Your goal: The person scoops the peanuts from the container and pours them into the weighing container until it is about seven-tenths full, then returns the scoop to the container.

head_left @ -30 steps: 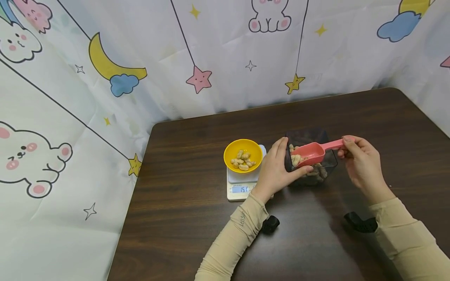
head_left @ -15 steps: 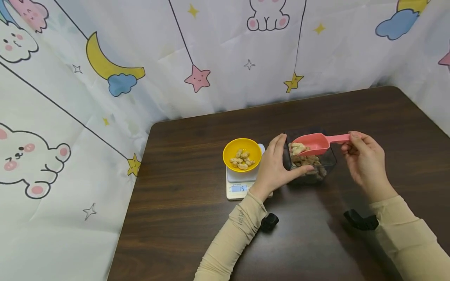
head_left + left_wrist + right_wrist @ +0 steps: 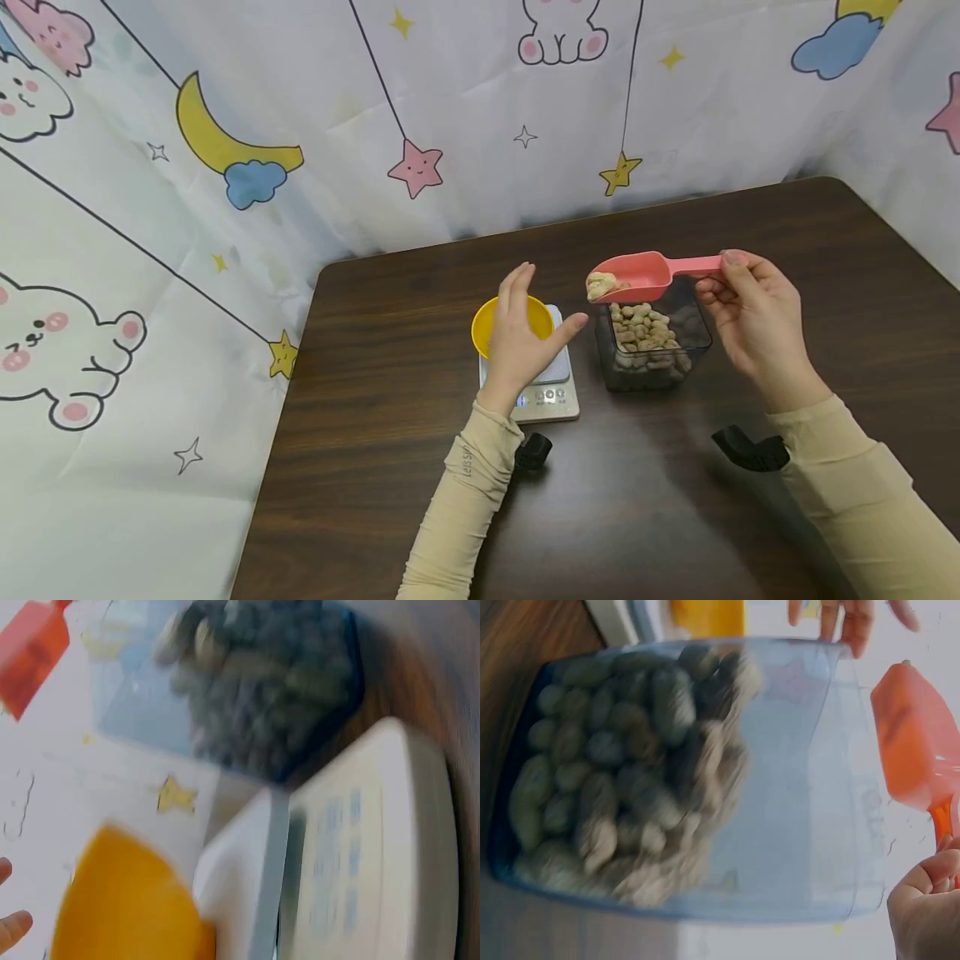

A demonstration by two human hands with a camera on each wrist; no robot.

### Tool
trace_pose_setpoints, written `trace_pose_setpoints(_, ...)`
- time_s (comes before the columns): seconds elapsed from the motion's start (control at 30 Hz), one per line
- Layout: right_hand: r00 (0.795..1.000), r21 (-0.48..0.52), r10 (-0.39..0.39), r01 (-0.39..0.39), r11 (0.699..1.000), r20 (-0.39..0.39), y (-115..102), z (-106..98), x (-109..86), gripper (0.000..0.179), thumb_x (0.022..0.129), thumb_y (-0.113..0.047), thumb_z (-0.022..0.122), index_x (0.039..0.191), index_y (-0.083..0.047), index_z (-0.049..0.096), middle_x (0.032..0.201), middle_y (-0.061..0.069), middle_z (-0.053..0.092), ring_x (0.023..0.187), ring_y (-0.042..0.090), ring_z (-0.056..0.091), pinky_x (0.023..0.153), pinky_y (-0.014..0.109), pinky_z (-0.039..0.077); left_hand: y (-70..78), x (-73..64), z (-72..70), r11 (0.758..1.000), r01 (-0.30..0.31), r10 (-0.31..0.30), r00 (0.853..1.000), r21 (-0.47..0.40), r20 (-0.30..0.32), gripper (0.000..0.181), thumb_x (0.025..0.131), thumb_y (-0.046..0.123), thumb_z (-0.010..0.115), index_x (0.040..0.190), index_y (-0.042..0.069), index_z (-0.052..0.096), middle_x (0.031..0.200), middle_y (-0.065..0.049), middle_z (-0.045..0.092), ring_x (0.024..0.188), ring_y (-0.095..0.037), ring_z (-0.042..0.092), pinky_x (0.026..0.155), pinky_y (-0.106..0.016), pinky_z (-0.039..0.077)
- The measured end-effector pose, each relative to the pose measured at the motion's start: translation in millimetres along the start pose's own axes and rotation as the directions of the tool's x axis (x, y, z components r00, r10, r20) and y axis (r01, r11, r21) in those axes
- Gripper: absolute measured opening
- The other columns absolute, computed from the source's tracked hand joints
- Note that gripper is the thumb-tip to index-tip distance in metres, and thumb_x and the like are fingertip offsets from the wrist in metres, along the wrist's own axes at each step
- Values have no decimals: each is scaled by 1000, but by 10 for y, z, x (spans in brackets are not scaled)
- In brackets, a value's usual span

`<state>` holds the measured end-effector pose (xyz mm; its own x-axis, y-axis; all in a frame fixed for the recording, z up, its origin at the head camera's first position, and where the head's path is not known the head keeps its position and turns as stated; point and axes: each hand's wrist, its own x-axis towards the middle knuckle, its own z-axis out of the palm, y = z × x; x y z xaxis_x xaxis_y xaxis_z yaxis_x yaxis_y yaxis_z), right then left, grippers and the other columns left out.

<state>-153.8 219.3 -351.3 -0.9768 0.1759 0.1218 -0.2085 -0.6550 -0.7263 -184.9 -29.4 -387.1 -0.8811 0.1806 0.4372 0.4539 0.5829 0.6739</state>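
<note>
My right hand [image 3: 757, 321] grips the handle of a pink scoop [image 3: 648, 271], which hangs above a dark see-through container [image 3: 645, 379]. A few peanuts [image 3: 602, 286] lie at the scoop's front lip. Inside the container is a heap of peanuts [image 3: 607, 772], seen through its wall in the right wrist view. My left hand [image 3: 517, 346] is raised with fingers spread, overlapping a yellow bowl [image 3: 483, 321] in the head view. That bowl sits on a white kitchen scale [image 3: 551, 404]; the hand hides the bowl's contents and most of the display.
A dark wooden table [image 3: 375, 400] carries everything. Behind and to the left hangs a white curtain [image 3: 330, 75] with cartoon prints. Black wrist mounts [image 3: 750, 450] stick out below both sleeves.
The scoop has risen out of the container with peanuts in it and moved slightly left. My left hand has let go of the container's side and moved left, over the bowl.
</note>
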Motion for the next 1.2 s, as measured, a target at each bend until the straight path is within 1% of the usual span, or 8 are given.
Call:
trace_pose_setpoints(0.13, 999, -36, 28, -27, 999, 25, 46, 109, 17, 23, 89, -7, 57, 108, 2, 47, 89, 10, 57, 71, 16, 62, 69, 20, 55, -191, -71, -124, 999, 48, -48, 997, 8, -66, 97, 74, 80, 43, 142, 12, 34, 146, -7, 36, 129, -25, 42, 106, -46, 38)
trace_pose_setpoints(0.3, 997, -76, 56, -53, 996, 47, 107, 224, 31, 22, 89, -8, 58, 106, 1, 46, 87, 8, 59, 70, 14, 63, 69, 19, 55, -370, -227, -154, 990, 138, -137, 987, 0, -78, 92, 74, 68, 61, 143, 14, 33, 147, -7, 35, 129, -29, 41, 105, -50, 37)
trace_pose_setpoints(0.63, 989, -267, 120, -94, 959, 85, 309, 376, 74, 27, 91, -15, 58, 110, -4, 42, 86, 2, 60, 70, 8, 62, 68, 16, 52, -562, -437, -88, 963, 268, -265, 963, 41, -53, 103, 69, 72, 62, 146, 12, 26, 148, -11, 30, 131, -31, 36, 107, -53, 33)
trace_pose_setpoints(0.83, 991, -468, 101, -49, 883, 88, 423, 412, 79, 26, 91, -20, 58, 109, -7, 44, 85, -3, 64, 71, 5, 62, 69, 14, 52, -605, -500, -50, 939, 338, -338, 941, 60, -19, 109, 66, 72, 65, 147, 12, 22, 149, -10, 28, 131, -30, 37, 108, -51, 35)
trace_pose_setpoints(0.97, 993, -657, 52, 29, 753, 103, 483, 438, 66, 27, 92, -23, 57, 111, -8, 45, 87, -9, 65, 72, 2, 62, 69, 12, 51, -617, -508, -44, 933, 355, -355, 935, 66, -7, 109, 67, 68, 67, 147, 11, 22, 149, -11, 28, 130, -30, 37, 107, -50, 36)
trace_pose_setpoints(1.03, 993, -704, 30, 61, 707, 116, 502, 451, 61, 29, 92, -23, 56, 113, -7, 45, 88, -10, 64, 73, 1, 62, 70, 12, 51, -623, -505, -43, 933, 352, -352, 936, 69, -9, 109, 67, 69, 66, 147, 10, 22, 149, -11, 29, 130, -30, 38, 107, -50, 36)
trace_pose_setpoints(1.07, 992, -715, 22, 75, 695, 126, 505, 459, 57, 28, 93, -23, 56, 113, -7, 46, 88, -11, 64, 73, 2, 62, 70, 12, 51, -626, -504, -44, 935, 348, -348, 937, 72, -10, 110, 66, 71, 65, 147, 10, 22, 148, -11, 29, 129, -30, 39, 107, -50, 37)
trace_pose_setpoints(1.2, 989, -706, -4, 109, 700, 149, 504, 484, 56, 27, 92, -20, 57, 114, -8, 48, 88, -10, 65, 73, 2, 62, 70, 13, 52, -637, -491, -47, 941, 329, -328, 944, 73, -20, 113, 65, 75, 63, 147, 10, 22, 147, -11, 31, 128, -30, 41, 105, -50, 38)
